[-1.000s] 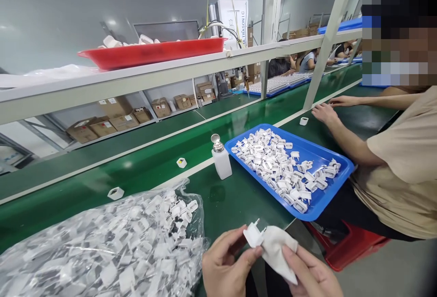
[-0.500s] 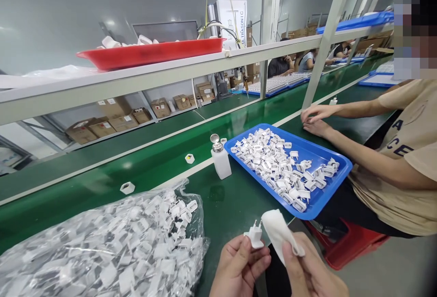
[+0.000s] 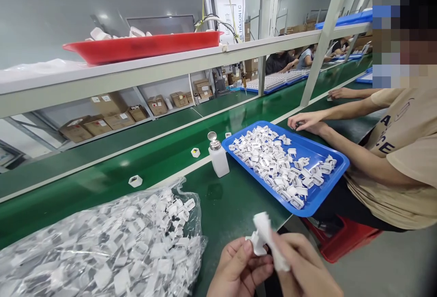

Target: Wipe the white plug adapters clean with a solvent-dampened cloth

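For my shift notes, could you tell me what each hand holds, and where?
The left hand pinches a white plug part by its body; the right hand holds a white cloth against it.

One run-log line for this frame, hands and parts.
left hand: grips white plug part | right hand: presses white cloth on it | nearby: blue tray, bag of parts

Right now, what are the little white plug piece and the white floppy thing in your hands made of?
The small white plug piece in the left hand looks like hard moulded plastic: smooth, crisp-edged, slightly shiny. The white wipe in the right hand looks like soft matte cloth, or maybe thick paper: it folds and droops.
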A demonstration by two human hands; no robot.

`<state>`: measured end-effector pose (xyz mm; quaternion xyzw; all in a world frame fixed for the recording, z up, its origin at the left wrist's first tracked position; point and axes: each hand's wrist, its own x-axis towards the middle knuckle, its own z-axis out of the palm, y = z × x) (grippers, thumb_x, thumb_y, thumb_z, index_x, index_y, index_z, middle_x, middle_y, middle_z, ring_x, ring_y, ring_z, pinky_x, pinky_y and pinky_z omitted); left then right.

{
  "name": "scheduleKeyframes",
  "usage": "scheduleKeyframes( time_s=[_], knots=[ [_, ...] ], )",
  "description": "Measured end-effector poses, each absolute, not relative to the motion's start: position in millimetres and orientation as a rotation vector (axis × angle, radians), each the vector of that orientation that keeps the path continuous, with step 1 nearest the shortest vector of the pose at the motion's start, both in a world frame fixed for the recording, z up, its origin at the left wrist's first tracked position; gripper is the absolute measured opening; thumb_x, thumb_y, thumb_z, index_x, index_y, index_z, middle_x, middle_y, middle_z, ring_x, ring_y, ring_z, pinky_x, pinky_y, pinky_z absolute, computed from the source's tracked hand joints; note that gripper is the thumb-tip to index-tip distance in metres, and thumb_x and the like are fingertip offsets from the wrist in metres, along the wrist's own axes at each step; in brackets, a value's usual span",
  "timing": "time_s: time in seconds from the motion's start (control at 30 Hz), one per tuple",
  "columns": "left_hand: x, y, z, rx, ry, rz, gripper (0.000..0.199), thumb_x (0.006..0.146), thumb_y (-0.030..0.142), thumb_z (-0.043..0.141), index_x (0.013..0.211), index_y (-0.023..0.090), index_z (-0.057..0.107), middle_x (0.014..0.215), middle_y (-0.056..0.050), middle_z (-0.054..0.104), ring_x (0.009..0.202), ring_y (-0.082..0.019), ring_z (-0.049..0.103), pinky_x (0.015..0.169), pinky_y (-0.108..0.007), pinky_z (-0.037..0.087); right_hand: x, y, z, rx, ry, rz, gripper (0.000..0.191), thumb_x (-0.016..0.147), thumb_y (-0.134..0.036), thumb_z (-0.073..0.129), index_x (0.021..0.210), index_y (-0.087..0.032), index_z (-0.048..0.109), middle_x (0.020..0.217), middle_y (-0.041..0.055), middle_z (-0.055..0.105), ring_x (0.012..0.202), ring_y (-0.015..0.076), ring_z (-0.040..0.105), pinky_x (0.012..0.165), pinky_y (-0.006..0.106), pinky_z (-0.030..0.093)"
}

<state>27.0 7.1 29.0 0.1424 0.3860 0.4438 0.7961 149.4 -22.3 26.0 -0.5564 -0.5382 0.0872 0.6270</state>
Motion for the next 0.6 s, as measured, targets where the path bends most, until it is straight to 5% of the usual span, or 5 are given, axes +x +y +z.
scheduleKeyframes(
  time_s=[0.37,0.6],
  knots=[
    [38.5,9.9,33.2,0.705,1.091,1.43,0.038,0.048,0.024,0.1,0.081,0.016,0.083,0.088,-0.009,0.079,0.085,-0.027,0.076,0.079,-0.032,0.063,157.9,-22.0,35.1,-1.585,-0.89,0.354,0.033,0.099,-0.045,0.056,0.105,-0.019,0.074,0.099,0.008,0.073,0.084,0.0184,0.071,0.073,0.018,0.05],
    [34.1,6.5,29.6,1.056,1.182,1.5,0.029,0.06,0.032,0.095,0.084,0.02,0.085,0.092,-0.012,0.078,0.09,-0.03,0.074,0.081,-0.032,0.063,175.5,-18.7,35.8,-1.116,-1.569,0.408,0.041,0.098,-0.017,0.056,0.136,-0.027,0.066,0.095,0.005,0.071,0.078,0.0153,0.068,0.068,0.019,0.054]
  ],
)
